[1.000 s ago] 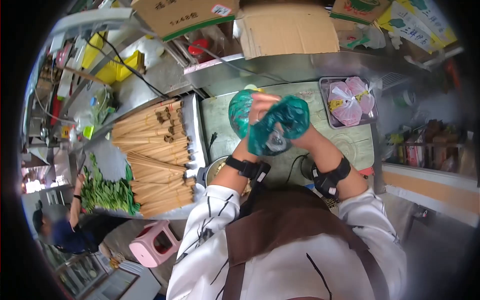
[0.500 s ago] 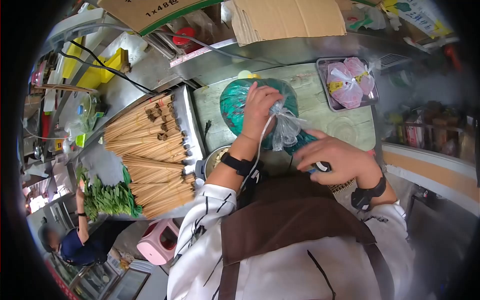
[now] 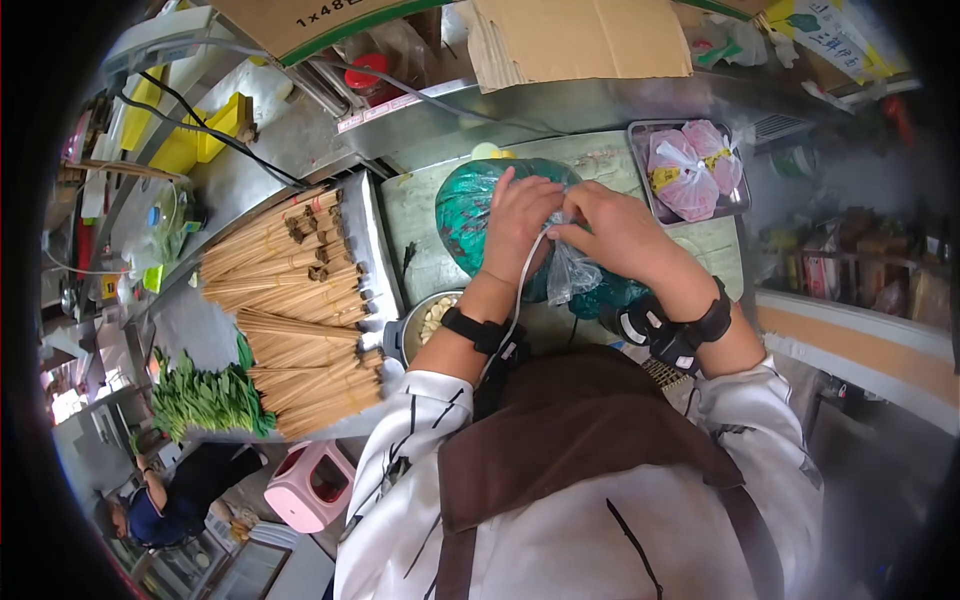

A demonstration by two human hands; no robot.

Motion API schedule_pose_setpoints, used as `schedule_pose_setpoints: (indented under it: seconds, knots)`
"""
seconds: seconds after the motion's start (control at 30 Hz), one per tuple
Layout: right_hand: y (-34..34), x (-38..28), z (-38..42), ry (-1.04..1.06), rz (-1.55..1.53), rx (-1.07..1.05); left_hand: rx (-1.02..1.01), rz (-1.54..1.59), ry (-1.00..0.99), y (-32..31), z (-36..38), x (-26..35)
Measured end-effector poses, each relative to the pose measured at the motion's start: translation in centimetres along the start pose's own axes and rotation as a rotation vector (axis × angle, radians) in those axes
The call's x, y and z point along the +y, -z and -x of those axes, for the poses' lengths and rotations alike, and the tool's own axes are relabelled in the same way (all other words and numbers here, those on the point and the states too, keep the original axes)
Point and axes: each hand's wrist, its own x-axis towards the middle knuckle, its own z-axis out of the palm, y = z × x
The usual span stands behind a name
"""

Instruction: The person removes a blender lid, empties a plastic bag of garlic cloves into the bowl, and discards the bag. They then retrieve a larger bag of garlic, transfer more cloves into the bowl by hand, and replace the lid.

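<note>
A full teal plastic bag [image 3: 462, 215] with dark reddish contents lies on the pale green board, a clear plastic layer gathered at its neck. My left hand [image 3: 520, 220] rests over the bag with its fingers curled on the gathered neck. My right hand [image 3: 615, 230] meets it there, thumb and fingers pinched on the clear plastic. Below the fingers hangs the loose clear end [image 3: 572, 275] of the bag. A smaller teal bundle [image 3: 608, 293] lies under my right wrist. A white cord runs past my left wrist.
Bundles of wooden skewers [image 3: 300, 330] and leafy greens [image 3: 205, 400] lie to the left. A pot of pale pieces [image 3: 432, 318] sits by my left forearm. A metal tray [image 3: 738, 205] at right holds pink bags. A pink stool [image 3: 308, 487] and another person [image 3: 165, 510] are lower left.
My right hand has moved up and left from beside the bag to its neck, closing on the clear plastic. My left hand stays on the bag. The other person's arm has lowered away from the greens.
</note>
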Motion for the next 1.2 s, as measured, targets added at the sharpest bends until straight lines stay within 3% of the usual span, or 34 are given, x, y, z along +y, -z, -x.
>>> schedule_pose_setpoints:
  seconds: [0.1,0.2,0.3,0.37,0.43,0.5,0.53,0.57,0.67,0.77,0.9,0.97,1.03,1.1,1.13,1.2]
  knots:
    - [0.3,1.2,-0.9,-0.059,-0.111,-0.272,-0.003,-0.004,0.001,0.4,0.2,0.2]
    - [-0.7,1.6,-1.0,0.043,-0.297,-0.209,0.003,-0.008,-0.001,0.4,0.6,0.1]
    - [1.6,0.1,-1.0,-0.184,-0.863,0.03,-0.055,-0.035,-0.019,0.8,0.7,-0.2]
    - [5.3,-1.2,-1.1,0.041,-1.018,0.386,-0.067,-0.041,0.005,1.0,0.9,-0.2]
    - [9.0,-2.7,-0.4,0.349,-1.214,0.373,-0.026,-0.032,0.063,0.6,1.7,-0.4]
    - [9.3,-2.2,-0.3,0.355,-1.27,0.503,0.046,-0.081,0.148,-1.0,2.9,-1.8]
    - [9.3,-1.7,-0.2,0.354,-1.297,0.563,0.006,-0.044,0.144,-1.4,3.5,-2.4]
    - [9.4,-0.7,-0.3,0.214,-1.385,0.722,-0.033,-0.007,0.142,-1.8,4.2,-3.1]
    - [8.9,7.1,0.2,0.037,-1.673,0.859,0.068,-0.025,0.114,0.4,1.4,-0.7]
    - [8.8,11.0,0.9,-0.075,-1.608,0.962,0.073,0.038,0.063,0.5,0.3,0.2]
    - [11.0,7.9,0.7,0.169,-1.231,0.835,0.056,0.033,-0.004,0.0,-0.3,-0.1]
    - [10.6,0.7,-0.8,0.248,-0.989,0.998,-0.008,0.005,-0.022,0.0,-0.2,-0.4]
    - [9.6,-1.9,0.0,0.477,-0.666,1.034,-0.021,-0.029,-0.04,-0.3,-0.6,-0.7]
    - [9.4,-4.8,1.8,0.513,-0.134,0.477,-0.016,-0.057,-0.052,-0.7,-0.5,-0.6]
    - [7.8,-4.3,1.4,0.573,-0.169,0.221,-0.003,-0.055,-0.043,-0.9,-0.5,-0.6]
    - [4.1,-3.9,-0.4,0.459,-0.039,0.263,0.028,-0.053,-0.033,-1.4,-0.8,-0.6]
